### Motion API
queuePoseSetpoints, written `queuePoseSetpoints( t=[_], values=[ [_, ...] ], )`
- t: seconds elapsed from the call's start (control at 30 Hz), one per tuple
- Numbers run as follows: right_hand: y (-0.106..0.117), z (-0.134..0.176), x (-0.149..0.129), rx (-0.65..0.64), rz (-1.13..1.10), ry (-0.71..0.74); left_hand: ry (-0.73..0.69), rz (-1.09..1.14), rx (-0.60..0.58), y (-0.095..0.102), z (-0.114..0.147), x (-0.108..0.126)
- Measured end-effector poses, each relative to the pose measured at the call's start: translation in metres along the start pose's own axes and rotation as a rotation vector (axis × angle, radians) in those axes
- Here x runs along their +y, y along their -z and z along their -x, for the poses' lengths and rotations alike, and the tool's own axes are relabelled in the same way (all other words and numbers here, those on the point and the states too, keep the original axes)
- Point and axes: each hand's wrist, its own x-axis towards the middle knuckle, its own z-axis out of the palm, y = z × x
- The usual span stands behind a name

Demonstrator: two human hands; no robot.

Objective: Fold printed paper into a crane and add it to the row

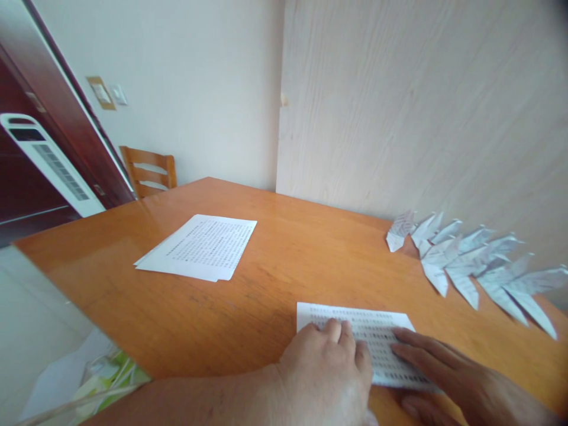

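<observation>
A printed sheet of paper, folded to a narrow strip, lies on the orange wooden table close to me. My left hand presses down on its near left part with curled fingers. My right hand lies flat on its right part, fingers stretched out toward the left. Neither hand lifts the sheet.
A stack of printed sheets lies at the table's left middle. A row of several folded paper birds runs along the pale wood-grain wall at the right. A wooden chair stands behind the table. A white standing air conditioner is at far left.
</observation>
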Motion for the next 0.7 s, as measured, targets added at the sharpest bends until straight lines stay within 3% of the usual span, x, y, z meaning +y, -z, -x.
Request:
queuePoseSetpoints(
  t=[0.27, 0.5, 0.7],
  values=[
    [0.002, 0.0, -0.001, -0.005, -0.013, -0.03, -0.005, -0.003, -0.083, 0.004, -0.002, 0.002],
    [0.031, -0.017, -0.03, -0.035, 0.0, -0.1, 0.03, 0.03, -0.121, 0.008, 0.001, 0.002],
    [0.047, -0.016, -0.047, -0.134, -0.071, -0.266, 0.03, 0.034, -0.117, 0.011, 0.003, 0.001]
  ],
)
